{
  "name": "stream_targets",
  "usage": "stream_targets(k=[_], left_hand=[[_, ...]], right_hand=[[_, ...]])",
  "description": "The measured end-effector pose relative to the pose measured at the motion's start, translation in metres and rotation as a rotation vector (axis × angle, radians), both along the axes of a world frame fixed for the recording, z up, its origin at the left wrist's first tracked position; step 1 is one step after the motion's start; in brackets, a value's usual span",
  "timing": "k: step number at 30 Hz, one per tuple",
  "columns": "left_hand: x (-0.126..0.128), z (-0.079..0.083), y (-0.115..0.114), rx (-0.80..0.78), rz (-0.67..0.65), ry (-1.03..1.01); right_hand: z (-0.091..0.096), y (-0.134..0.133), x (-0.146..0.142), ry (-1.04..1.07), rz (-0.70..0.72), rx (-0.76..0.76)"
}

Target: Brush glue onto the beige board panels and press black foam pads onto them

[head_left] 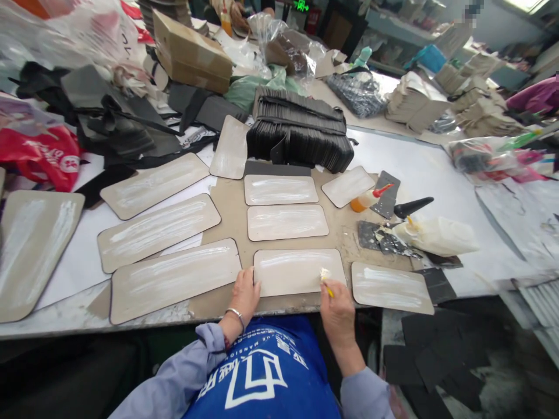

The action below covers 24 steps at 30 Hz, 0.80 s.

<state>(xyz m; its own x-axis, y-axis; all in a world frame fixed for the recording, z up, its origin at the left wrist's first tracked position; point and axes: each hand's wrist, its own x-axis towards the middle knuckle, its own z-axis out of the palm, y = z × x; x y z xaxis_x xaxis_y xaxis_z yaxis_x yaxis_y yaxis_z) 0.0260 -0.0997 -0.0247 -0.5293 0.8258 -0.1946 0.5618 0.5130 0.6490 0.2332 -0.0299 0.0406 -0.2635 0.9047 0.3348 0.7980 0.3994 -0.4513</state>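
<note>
A rounded beige panel (288, 276) with a dark edge lies flat at the front of the table, a band of white, wet-looking coating along its top. My left hand (245, 293) is at its lower left corner, fingers closed against the edge. In my right hand (338, 311) is a small brush (326, 285) with a yellow handle, its white-loaded tip touching the panel near the right end. Other coated panels lie around it: one to the right (391, 286), two behind it, the nearer one (288, 222) just beyond, and several at left, including a long one (174, 282).
A white glue bottle (441, 235) lies on its side at right, near an orange bottle with a red nozzle (369, 198) and a black-handled tool (413, 207). Behind stands a tied stack of black pieces (301, 128). A cardboard box (192, 52) and plastic bags crowd the back left.
</note>
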Motion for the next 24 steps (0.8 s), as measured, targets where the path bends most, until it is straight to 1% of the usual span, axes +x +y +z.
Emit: stream_targets(k=[3, 6, 9, 11, 13, 16, 18, 21, 24], left_hand=[[-0.004, 0.002, 0.002, -0.030, 0.028, -0.110], [-0.007, 0.007, 0.003, -0.037, 0.051, -0.196], [-0.009, 0.012, 0.003, -0.029, 0.115, -0.303], [-0.009, 0.014, 0.003, -0.025, 0.166, -0.349], [-0.009, 0.015, 0.003, -0.031, 0.199, -0.368], [-0.009, 0.016, 0.003, -0.030, 0.213, -0.345], [-0.010, 0.016, 0.003, -0.022, 0.216, -0.330], [-0.010, 0.015, 0.003, -0.045, 0.205, -0.334], [-0.009, 0.013, 0.003, -0.062, 0.170, -0.310]], right_hand=[[-0.004, -0.028, -0.040, -0.014, 0.109, 0.005], [0.002, -0.046, -0.069, 0.107, 0.243, -0.080], [0.010, -0.053, -0.083, 0.261, 0.304, -0.211], [0.010, -0.054, -0.086, 0.354, 0.312, -0.277], [0.008, -0.054, -0.086, 0.422, 0.289, -0.321], [0.001, -0.052, -0.082, 0.496, 0.208, -0.382], [-0.003, -0.047, -0.076, 0.580, 0.101, -0.469], [-0.009, -0.035, -0.064, 0.838, -0.165, -0.612], [-0.019, -0.020, -0.050, 1.080, -0.412, -0.636]])
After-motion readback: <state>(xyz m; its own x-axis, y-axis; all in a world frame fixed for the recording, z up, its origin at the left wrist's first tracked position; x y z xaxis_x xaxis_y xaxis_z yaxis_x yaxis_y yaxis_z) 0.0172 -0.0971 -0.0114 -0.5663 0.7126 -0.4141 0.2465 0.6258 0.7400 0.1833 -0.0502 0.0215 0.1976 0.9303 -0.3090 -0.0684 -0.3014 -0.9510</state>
